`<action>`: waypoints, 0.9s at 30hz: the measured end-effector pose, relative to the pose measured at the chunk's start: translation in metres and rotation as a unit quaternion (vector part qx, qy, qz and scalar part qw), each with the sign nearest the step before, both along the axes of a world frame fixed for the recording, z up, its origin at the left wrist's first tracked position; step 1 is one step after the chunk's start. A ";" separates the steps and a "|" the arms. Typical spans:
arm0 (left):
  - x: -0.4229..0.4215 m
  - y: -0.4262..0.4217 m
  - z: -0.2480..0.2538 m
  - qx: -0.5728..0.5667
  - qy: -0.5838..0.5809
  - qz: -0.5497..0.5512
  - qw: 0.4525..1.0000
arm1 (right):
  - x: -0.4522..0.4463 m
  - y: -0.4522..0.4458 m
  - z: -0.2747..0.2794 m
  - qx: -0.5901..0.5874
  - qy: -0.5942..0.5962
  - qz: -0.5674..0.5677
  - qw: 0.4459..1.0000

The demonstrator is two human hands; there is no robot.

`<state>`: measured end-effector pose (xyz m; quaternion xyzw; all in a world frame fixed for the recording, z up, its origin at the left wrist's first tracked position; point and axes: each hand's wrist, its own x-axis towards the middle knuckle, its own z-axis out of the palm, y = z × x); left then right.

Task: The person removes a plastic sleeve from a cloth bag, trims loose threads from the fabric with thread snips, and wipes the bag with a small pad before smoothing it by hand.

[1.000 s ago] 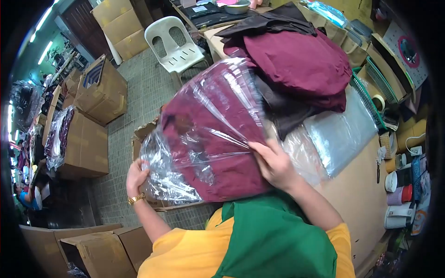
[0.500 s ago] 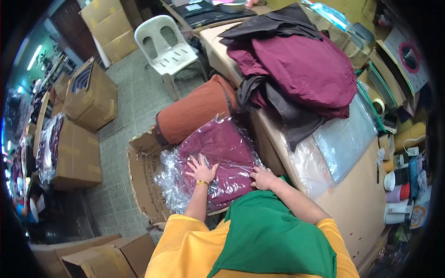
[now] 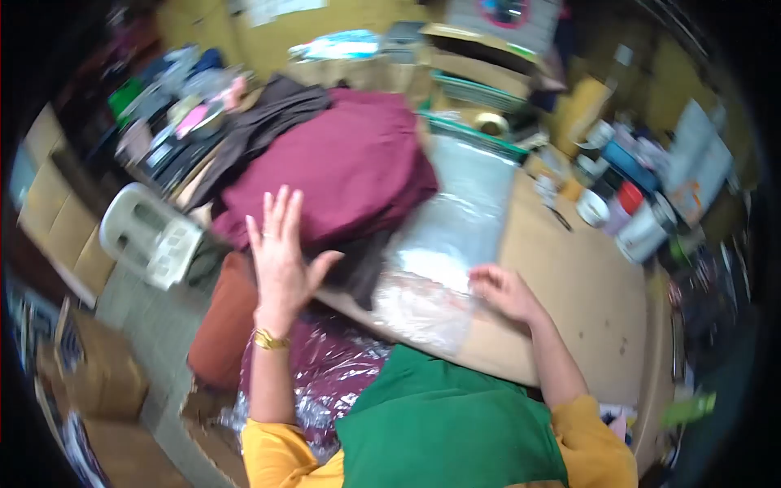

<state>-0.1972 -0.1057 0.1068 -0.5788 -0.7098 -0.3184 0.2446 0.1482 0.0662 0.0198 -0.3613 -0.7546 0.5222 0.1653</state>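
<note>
Both hands have come up off the bagged bundle [image 3: 338, 358], which lies beside the bench [image 3: 578, 285], below the left fingers and apart from them. Left hand [image 3: 281, 264]: fingers spread, in front of maroon cloth [image 3: 325, 171], contact unclear. Right hand [image 3: 504, 293]: fingers bent, at edge of clear bags [image 3: 464, 203], can't tell if pinching.

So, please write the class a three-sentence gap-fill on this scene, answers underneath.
The shiny band on the left wrist is coloured ____. The smooth cloth apron over the yellow shirt is ____. In the picture, the white plastic chair is to the ____ of the heaped maroon cloth.

Missing words: gold; green; left.
</note>
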 end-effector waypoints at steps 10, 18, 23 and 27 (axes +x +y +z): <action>-0.037 0.073 0.072 -0.099 -0.187 -0.141 0.967 | 0.140 0.189 -0.067 0.415 -0.226 -0.349 0.809; 0.181 0.095 0.035 -0.277 -0.019 -0.274 0.921 | 0.159 0.193 -0.066 0.410 -0.343 -0.287 0.795; 0.220 0.081 -0.054 -0.341 0.020 -0.293 0.893 | 0.242 0.200 -0.107 0.479 -0.438 -0.225 0.727; 0.256 0.083 -0.137 -0.340 -0.158 -0.343 0.861 | 0.223 0.113 -0.027 0.138 0.050 -0.410 0.900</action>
